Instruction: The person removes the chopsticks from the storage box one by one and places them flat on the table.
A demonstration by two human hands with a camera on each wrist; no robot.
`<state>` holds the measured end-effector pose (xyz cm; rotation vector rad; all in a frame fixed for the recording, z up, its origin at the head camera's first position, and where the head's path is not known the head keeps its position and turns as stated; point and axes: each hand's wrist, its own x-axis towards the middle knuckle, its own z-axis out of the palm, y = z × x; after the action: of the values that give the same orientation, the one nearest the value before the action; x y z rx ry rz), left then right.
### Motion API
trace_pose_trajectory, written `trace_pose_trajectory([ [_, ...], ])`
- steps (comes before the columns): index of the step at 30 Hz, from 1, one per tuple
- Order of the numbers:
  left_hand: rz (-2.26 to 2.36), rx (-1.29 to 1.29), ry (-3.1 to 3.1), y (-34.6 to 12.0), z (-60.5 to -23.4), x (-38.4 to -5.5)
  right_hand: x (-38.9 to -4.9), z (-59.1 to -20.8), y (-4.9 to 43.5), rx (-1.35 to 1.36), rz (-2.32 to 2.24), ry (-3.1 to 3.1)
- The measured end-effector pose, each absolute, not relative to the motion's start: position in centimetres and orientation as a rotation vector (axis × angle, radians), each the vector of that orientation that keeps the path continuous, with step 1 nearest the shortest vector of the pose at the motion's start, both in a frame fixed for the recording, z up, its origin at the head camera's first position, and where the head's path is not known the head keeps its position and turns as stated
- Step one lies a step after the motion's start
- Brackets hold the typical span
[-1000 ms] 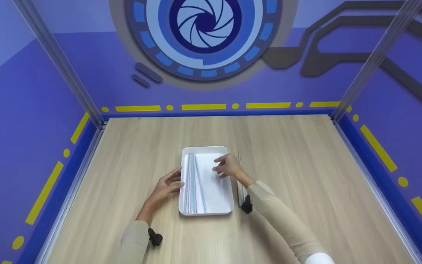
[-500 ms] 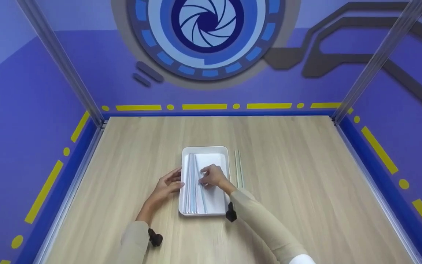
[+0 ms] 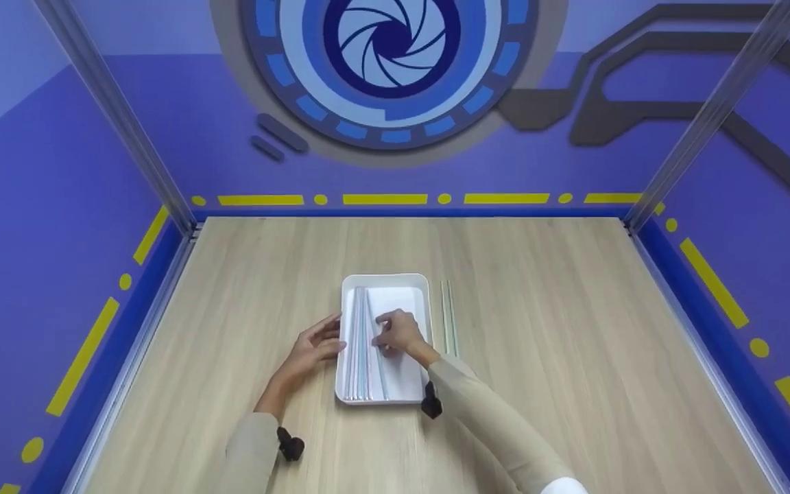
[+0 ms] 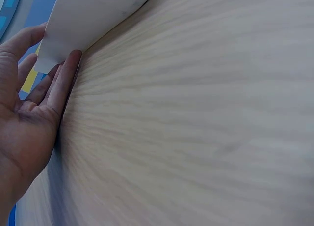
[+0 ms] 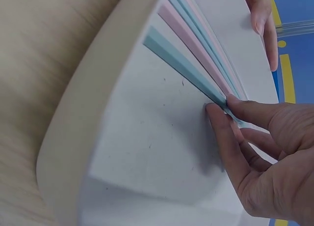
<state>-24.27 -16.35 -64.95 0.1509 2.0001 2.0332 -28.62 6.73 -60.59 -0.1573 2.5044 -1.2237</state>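
A white tray [image 3: 409, 391] holds several long pastel chopsticks [image 3: 359, 343] in pink and blue, bunched along its left side. In the right wrist view, my right hand [image 5: 274, 147] reaches into the tray and pinches a blue-green chopstick [image 5: 181, 69] between thumb and fingertips. This chopstick lies at a slant beside the others, its thicker end toward the near wall. My left hand [image 3: 313, 346] rests against the tray's left wall, fingers fairly straight; in the left wrist view that hand [image 4: 29, 123] has its fingertips at the wall's outer side and rim.
Two more pale chopsticks [image 3: 448, 315] lie on the wooden table [image 3: 559, 309], just right of the tray and partly under my right sleeve [image 3: 491, 412]. Blue panels [image 3: 59, 240] with metal posts enclose the table on the sides and back.
My right hand has moved left and down from the tray's right side to the slanted chopstick, and its fingers have closed on it. The left hand and the tray stay put.
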Motion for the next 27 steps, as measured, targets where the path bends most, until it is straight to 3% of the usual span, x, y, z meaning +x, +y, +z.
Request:
trace_pose_trajectory([
  [27,2.071,0.103,1.988,-16.1,-65.1,-24.4,-27.4,-59.9,6.8,-0.150,-1.018,2.673],
])
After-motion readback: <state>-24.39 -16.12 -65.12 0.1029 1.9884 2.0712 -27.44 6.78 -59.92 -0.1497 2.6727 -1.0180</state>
